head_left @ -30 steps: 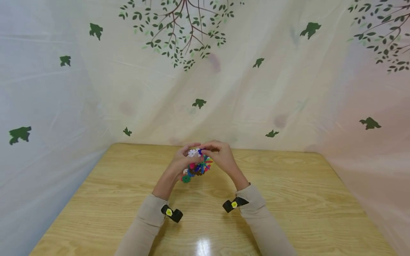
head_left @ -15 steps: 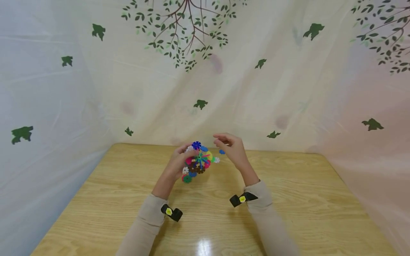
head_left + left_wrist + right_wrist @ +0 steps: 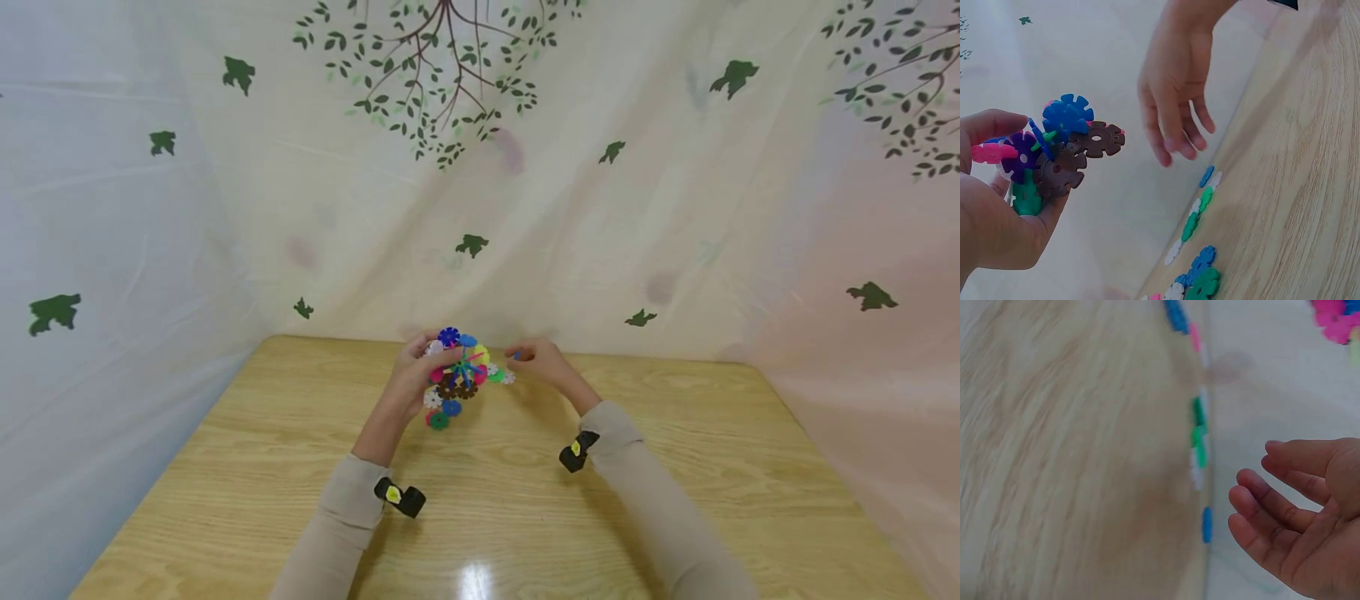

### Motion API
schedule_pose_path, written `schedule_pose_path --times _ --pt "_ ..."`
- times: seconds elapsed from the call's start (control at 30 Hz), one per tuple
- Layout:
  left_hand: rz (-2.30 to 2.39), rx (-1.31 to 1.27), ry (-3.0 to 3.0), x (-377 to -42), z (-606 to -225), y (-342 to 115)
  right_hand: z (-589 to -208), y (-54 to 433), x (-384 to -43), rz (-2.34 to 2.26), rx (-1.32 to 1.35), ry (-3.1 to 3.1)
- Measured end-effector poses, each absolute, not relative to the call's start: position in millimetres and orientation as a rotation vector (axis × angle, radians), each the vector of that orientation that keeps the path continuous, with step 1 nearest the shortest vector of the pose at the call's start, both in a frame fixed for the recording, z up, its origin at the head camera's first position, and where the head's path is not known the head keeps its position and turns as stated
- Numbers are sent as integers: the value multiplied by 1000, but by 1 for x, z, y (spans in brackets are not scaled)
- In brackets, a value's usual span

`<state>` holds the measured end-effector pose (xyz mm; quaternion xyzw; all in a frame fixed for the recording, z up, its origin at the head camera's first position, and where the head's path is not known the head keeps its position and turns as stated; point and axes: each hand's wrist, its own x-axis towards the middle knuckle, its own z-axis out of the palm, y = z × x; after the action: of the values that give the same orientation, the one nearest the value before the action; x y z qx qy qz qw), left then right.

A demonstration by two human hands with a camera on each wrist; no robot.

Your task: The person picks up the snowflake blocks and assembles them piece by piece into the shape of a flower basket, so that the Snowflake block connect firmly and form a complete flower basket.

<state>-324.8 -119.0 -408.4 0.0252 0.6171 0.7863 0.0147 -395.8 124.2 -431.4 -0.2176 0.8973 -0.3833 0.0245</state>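
Observation:
My left hand (image 3: 416,375) holds a cluster of interlocking snowflake discs (image 3: 1060,175) up over the table, pinched between thumb and fingers. Brown, blue, purple, pink and yellow notched discs stick out of it, and the palm hides part. To its right my right hand (image 3: 542,360) has loosely bent fingers with nothing between them in the right wrist view. Closest to those fingers lies a single blue disc (image 3: 1207,525) on the table, partly covered by the hand in the head view.
Loose green and white discs (image 3: 1199,447) lie in a row near the table's far edge. More blue, green and white discs (image 3: 1204,284) sit behind the left hand. A cloth backdrop (image 3: 375,250) rises behind the wooden table (image 3: 675,467).
My right hand has left the cluster, moved right and then lowered beside the single blue disc. The left hand keeps its hold and has shifted slightly left, with the cluster turned more into view.

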Motion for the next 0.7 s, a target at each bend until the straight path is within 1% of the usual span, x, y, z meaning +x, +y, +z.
schedule_pose_path --times 0.2,0.53,0.7 --pt "2412 152 1960 -324 -408 -122 -450 118 -409 -924 -682 2809" --pt "2391 122 1945 -329 -408 -125 -456 99 -411 -782 -565 2885" --pt "2395 126 1946 -330 -407 -125 -456 98 -409 -855 -504 2866"
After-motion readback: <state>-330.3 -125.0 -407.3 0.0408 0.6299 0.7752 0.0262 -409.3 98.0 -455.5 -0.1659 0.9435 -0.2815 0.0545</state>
